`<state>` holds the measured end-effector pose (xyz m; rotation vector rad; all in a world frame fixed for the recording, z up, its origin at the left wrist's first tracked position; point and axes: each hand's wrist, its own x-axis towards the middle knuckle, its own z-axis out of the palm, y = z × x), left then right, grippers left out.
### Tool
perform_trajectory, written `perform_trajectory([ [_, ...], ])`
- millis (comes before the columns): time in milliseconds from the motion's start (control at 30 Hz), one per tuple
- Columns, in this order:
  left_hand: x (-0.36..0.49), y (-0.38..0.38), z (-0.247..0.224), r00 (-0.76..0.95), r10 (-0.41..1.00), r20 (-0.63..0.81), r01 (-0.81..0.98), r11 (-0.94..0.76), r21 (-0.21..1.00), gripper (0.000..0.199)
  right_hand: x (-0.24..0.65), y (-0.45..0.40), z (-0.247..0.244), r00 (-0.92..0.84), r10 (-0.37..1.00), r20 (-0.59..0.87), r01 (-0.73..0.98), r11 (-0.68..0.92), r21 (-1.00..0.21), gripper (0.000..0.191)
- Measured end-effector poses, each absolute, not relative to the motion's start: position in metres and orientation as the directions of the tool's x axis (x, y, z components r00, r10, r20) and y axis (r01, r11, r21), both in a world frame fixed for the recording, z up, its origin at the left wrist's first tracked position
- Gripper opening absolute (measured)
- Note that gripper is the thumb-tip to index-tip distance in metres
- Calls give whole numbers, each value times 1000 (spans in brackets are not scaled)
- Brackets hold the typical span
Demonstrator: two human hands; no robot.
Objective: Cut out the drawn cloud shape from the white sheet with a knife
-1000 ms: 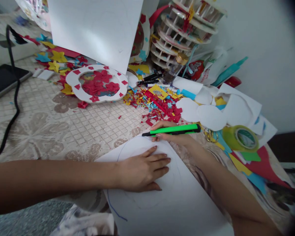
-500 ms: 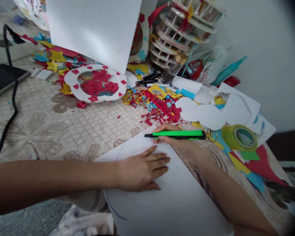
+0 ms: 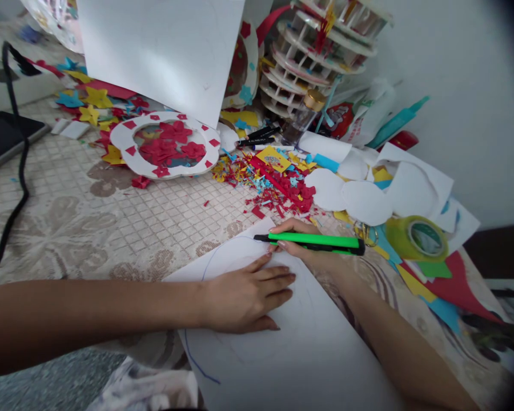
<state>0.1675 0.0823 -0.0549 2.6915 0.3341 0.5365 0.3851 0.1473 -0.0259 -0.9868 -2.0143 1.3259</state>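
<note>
My left hand (image 3: 252, 294) lies flat with its fingers spread on a white paper sheet (image 3: 291, 354) at the table's near edge. A curved blue line shows on the sheet's left side, and fainter outlines run near the middle. In my right hand (image 3: 297, 240), the fingers are closed on a green marker (image 3: 317, 241) with a black tip section. The marker lies nearly level, its tip pointing left at the sheet's upper part, just above my left fingers. Whether the tip touches the paper cannot be told.
Red, yellow and blue scraps (image 3: 278, 182) lie beyond the sheet. A scalloped white frame (image 3: 122, 140) sits back left, near a phone (image 3: 8, 137) and black cable (image 3: 15, 214). Clear tape (image 3: 422, 238), white cutouts (image 3: 366, 202) and a tiered stand (image 3: 282, 85) are to the right and back.
The green marker's rear end has dipped and shifted slightly right, and its tip has moved slightly right with my right hand. My left hand remains in place.
</note>
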Motion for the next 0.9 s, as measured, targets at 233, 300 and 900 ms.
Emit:
perform_trajectory([
  [233,168,82,-56,892,297,341,147,-904,402,53,377,141,-8,-600,798,54,346,320,-882,19],
  [300,168,82,-55,894,296,337,147,-904,402,53,377,141,-11,-587,805,80,347,340,-874,18],
  [900,168,82,-55,905,290,312,153,-905,397,53,386,146,-21,-613,783,106,321,370,-872,17],
])
